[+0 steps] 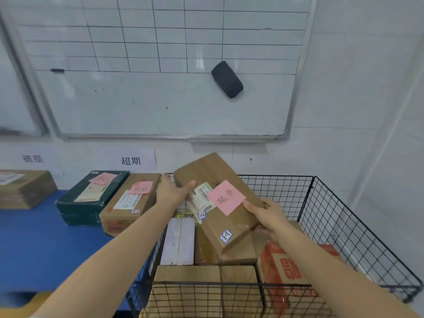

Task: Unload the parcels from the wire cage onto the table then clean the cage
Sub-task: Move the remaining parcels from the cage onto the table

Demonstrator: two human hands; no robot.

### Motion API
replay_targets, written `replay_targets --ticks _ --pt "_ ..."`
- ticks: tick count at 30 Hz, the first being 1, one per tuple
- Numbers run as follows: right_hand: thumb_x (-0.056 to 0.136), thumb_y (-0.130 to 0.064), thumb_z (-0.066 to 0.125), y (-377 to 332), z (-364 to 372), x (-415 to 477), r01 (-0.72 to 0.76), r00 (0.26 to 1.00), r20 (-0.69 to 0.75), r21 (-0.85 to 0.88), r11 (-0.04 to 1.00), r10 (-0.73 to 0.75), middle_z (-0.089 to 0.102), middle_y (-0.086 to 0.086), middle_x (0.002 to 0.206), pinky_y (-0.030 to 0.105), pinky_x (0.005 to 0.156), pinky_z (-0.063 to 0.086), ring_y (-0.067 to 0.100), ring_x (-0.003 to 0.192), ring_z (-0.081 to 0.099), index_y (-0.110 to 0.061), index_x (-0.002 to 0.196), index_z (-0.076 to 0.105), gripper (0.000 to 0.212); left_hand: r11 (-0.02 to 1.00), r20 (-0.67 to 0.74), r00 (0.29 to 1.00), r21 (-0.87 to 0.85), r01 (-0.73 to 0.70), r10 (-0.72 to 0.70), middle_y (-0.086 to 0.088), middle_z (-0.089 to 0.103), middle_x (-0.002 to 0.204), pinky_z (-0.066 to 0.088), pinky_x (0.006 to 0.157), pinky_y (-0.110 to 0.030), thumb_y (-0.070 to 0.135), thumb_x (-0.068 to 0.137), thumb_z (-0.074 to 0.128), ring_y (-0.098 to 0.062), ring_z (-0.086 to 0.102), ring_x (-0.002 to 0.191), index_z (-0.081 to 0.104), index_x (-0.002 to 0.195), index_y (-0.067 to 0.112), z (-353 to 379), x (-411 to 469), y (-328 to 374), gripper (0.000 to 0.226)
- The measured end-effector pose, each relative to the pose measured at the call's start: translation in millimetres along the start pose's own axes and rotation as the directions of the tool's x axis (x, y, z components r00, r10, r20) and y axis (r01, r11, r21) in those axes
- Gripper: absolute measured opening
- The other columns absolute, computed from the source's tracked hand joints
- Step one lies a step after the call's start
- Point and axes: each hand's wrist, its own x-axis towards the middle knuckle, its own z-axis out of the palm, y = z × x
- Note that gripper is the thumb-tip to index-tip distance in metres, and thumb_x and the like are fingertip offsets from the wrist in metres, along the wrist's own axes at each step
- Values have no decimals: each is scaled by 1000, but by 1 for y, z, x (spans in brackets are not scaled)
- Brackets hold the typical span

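Observation:
A brown cardboard parcel point(206, 173) with a pink note and a white shipping label is lifted and tilted above the black wire cage point(325, 216). My left hand point(174, 191) grips its left side, thumb on top. My right hand point(266, 216) holds its right lower end, fingers curled under it. Inside the cage lie several more parcels: a white box point(179, 242), brown cartons point(188, 274) and a red-printed carton point(284, 267). On the blue table point(34, 246) stand a brown parcel point(128, 203) and a dark green box point(91, 196), both with pink notes.
Another brown box point(25, 189) sits at the table's far left. Paper signs point(130, 160) hang on the wall above the table. A whiteboard point(160, 88) with a black eraser point(227, 79) hangs behind. The tiled wall closes in right of the cage.

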Motion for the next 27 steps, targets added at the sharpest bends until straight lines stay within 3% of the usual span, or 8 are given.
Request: replay_targets --ticks 2,5,7,11,15,17,21,27 --pt "80 -31 77 -2 9 -2 -21 999 -40 75 997 24 63 3 114 38 67 57 23 101 62 -16 113 57 42 1000 113 994 2 -6 6 3 56 124 44 85 -26 31 77 77 -16 55 107 43 123 10 16 -18 4 60" --pt "81 -34 76 -5 22 -3 -81 992 -84 179 980 98 58 5 124 41 68 57 25 107 58 -14 127 51 57 998 249 966 11 -68 63 4 55 133 47 99 -35 40 66 83 -15 56 115 36 139 18 41 -32 1 90" --pt "81 -36 75 -6 26 -4 -119 984 -102 209 971 143 55 7 129 44 71 58 28 112 55 -14 133 47 63 997 246 968 42 -67 54 2 50 138 47 99 -42 44 65 80 -22 54 120 19 149 24 49 -31 -2 106" --pt "86 -35 70 -7 32 -7 -142 985 -70 203 969 159 53 7 132 49 80 57 31 117 53 -15 135 42 60 998 216 975 28 -58 51 -6 43 143 42 103 -38 29 78 75 -27 47 126 5 152 27 50 -37 0 102" --pt "86 -44 68 -9 27 -11 19 1000 0 -124 992 -19 56 3 130 44 84 56 28 113 57 -19 135 45 59 999 177 983 -17 -38 41 -5 42 146 41 101 -35 23 86 68 -26 45 129 7 152 25 44 -34 1 90" --pt "79 -49 72 -11 20 -12 185 982 95 -338 923 -162 57 1 130 36 92 50 22 116 56 -16 136 45 71 999 153 987 -24 -47 50 -5 43 145 48 90 -33 22 88 66 -25 50 123 10 152 27 40 -35 4 85" --pt "64 -59 80 -22 12 -18 342 939 226 -535 773 -259 51 -3 130 29 92 46 19 122 52 -16 139 34 98 998 116 991 -32 -56 59 -6 44 142 45 59 -18 17 90 63 -12 53 85 10 151 24 31 -30 9 82" --pt "36 -75 75 -48 21 -18 508 855 310 -667 545 -416 53 -9 127 41 93 50 14 118 50 -31 133 37 113 997 42 999 -71 -9 12 -11 46 139 47 75 -28 16 87 67 -20 54 102 13 150 21 5 -21 29 83"
